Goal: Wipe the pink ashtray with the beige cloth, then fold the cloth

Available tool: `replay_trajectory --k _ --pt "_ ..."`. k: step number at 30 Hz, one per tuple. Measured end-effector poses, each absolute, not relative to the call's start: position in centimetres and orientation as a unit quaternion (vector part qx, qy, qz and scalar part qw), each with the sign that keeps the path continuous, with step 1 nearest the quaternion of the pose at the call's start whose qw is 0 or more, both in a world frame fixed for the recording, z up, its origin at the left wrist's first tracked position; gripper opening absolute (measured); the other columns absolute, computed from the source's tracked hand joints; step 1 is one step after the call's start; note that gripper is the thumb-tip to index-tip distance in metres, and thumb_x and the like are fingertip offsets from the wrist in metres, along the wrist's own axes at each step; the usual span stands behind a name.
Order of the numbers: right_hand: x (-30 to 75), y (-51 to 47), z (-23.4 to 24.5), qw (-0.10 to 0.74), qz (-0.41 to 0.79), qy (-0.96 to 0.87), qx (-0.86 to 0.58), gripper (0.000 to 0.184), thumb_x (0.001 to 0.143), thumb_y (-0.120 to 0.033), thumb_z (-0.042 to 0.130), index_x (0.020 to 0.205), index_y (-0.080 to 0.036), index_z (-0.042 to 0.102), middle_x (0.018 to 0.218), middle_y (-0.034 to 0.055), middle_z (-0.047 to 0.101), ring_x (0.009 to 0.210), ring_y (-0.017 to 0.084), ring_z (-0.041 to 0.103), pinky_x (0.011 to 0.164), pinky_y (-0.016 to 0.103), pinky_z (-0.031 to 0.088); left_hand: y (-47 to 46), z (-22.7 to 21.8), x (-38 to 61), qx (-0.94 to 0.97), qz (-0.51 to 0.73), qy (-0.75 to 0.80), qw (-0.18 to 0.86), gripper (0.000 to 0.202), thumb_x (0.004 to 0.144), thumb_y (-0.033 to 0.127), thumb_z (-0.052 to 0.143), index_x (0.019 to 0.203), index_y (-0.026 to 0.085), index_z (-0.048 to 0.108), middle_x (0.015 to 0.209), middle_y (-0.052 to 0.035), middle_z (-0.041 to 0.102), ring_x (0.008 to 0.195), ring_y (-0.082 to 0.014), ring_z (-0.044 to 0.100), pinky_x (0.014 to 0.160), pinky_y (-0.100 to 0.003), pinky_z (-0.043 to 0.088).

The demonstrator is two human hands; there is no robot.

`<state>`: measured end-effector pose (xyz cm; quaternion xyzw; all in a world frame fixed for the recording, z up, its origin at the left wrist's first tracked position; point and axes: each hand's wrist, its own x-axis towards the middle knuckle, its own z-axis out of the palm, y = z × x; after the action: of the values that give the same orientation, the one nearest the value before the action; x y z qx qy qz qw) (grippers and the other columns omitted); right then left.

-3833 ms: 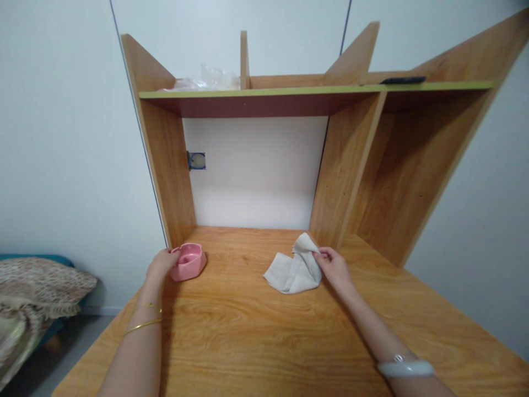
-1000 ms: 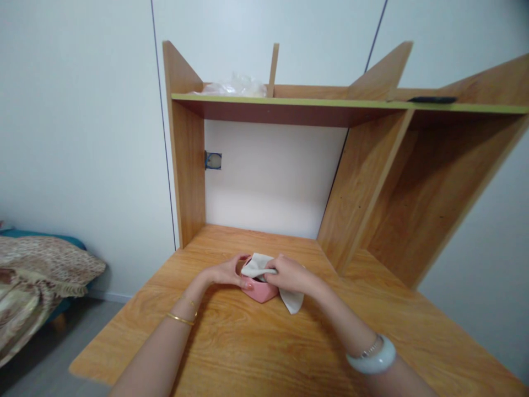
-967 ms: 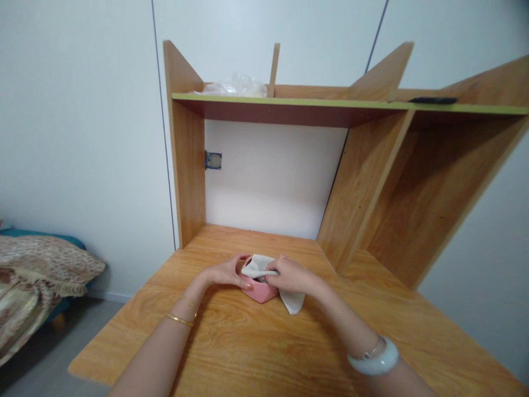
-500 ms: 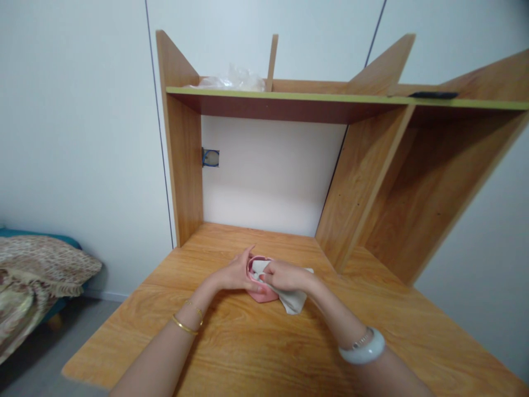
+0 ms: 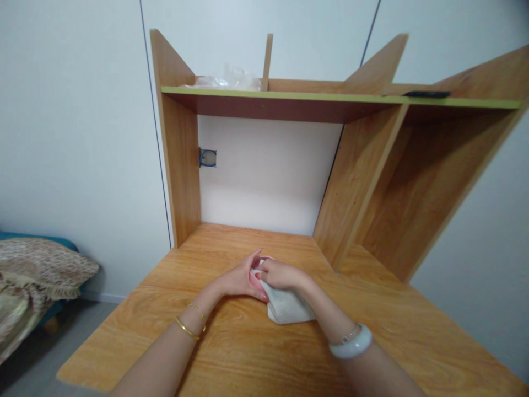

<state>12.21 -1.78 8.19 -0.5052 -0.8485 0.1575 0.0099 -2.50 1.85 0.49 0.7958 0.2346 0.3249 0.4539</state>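
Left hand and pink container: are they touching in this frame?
Touching. The head view shows the left hand curved around the left side of the pink container, its thumb lying against the near side.

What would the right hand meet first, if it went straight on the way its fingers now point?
The right hand would probably meet the inner wall of the pink container, with the cloth between; the left hand lies beyond. Depth inside is hard to judge.

Cloth (image 5: 289, 306) spread wider, bowl (image 5: 257, 283) more covered
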Motion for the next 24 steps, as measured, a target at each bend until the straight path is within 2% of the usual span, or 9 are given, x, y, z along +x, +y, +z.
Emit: replay_trajectory --k 3,6,9,12,15,18,20,24 --pt "12.5 -1.7 8.7 -0.044 0.139 -0.866 -0.478 0.028 0.085 -0.019 0.038 0.091 -0.012 0.065 0.093 0.0112 0.066 0.079 0.017 0.058 0.071 0.027 0.041 1.8 0.3 -2.0 0.784 0.343 0.230 0.463 0.123 0.044 0.033 0.082 0.139 0.020 0.007 0.133 -0.0178 0.039 0.122 -0.0243 0.039 0.106 -0.042 0.022" --pt "13.0 -1.7 9.2 -0.071 0.106 -0.875 -0.467 0.028 0.085 -0.021 0.038 0.086 -0.018 0.066 0.086 0.0079 0.067 0.083 0.021 0.058 0.084 0.041 0.037 1.8 0.6 -2.2 0.786 0.338 0.237 0.461 0.122 0.044 0.032 0.082 0.139 0.019 0.007 0.133 -0.0175 0.039 0.120 -0.0243 0.042 0.105 -0.042 0.024" --pt "13.9 -1.7 9.4 -0.087 0.067 -0.868 -0.485 0.028 0.085 -0.022 0.038 0.083 -0.018 0.066 0.083 0.0085 0.067 0.084 0.024 0.057 0.088 0.051 0.029 1.6 1.0 -2.5 0.789 0.325 0.275 0.442 0.122 0.043 0.033 0.083 0.139 0.018 0.009 0.133 -0.0173 0.039 0.120 -0.0251 0.041 0.104 -0.041 0.026" --pt "15.1 -1.7 9.5 -0.084 0.052 -0.867 -0.487 0.030 0.086 -0.026 0.036 0.084 -0.018 0.065 0.082 0.0091 0.066 0.082 0.024 0.057 0.087 0.050 0.030 1.4 1.3 -2.6 0.790 0.312 0.313 0.425 0.123 0.041 0.035 0.083 0.139 0.016 0.011 0.132 -0.0171 0.040 0.120 -0.0261 0.040 0.103 -0.041 0.027" --pt "16.1 -1.8 9.8 -0.087 0.106 -0.873 -0.469 0.032 0.086 -0.034 0.037 0.086 -0.019 0.064 0.081 0.0063 0.066 0.075 0.020 0.057 0.087 0.045 0.030 1.3 1.6 -2.6 0.790 0.300 0.321 0.427 0.125 0.041 0.036 0.082 0.140 0.017 0.009 0.132 -0.0164 0.040 0.121 -0.0264 0.039 0.104 -0.041 0.027" --pt "16.4 -2.1 10.0 -0.095 0.143 -0.868 -0.466 0.033 0.074 -0.042 0.054 0.098 -0.021 0.063 0.091 0.0059 0.065 0.082 0.022 0.056 0.087 0.042 0.031 1.3 1.6 -2.6 0.786 0.295 0.324 0.436 0.127 0.041 0.036 0.082 0.141 0.018 0.006 0.132 -0.0162 0.040 0.120 -0.0264 0.040 0.103 -0.041 0.028" --pt "16.2 -2.4 9.9 -0.099 0.122 -0.863 -0.479 0.040 0.065 -0.038 0.064 0.102 -0.021 0.062 0.096 0.0073 0.064 0.088 0.026 0.054 0.087 0.043 0.030 1.3 1.6 -2.6 0.784 0.296 0.325 0.439 0.129 0.041 0.037 0.082 0.141 0.018 0.004 0.133 -0.0160 0.040 0.120 -0.0264 0.040 0.103 -0.041 0.027" --pt "15.6 -2.7 9.2 -0.074 0.078 -0.872 -0.477 0.025 0.066 -0.025 0.063 0.090 -0.020 0.065 0.086 0.0068 0.065 0.085 0.025 0.054 0.089 0.047 0.024 1.2 1.5 -2.7 0.787 0.291 0.335 0.430 0.128 0.042 0.041 0.081 0.141 0.016 0.004 0.136 -0.0163 0.035 0.124 -0.0275 0.035 0.105 -0.041 0.024"
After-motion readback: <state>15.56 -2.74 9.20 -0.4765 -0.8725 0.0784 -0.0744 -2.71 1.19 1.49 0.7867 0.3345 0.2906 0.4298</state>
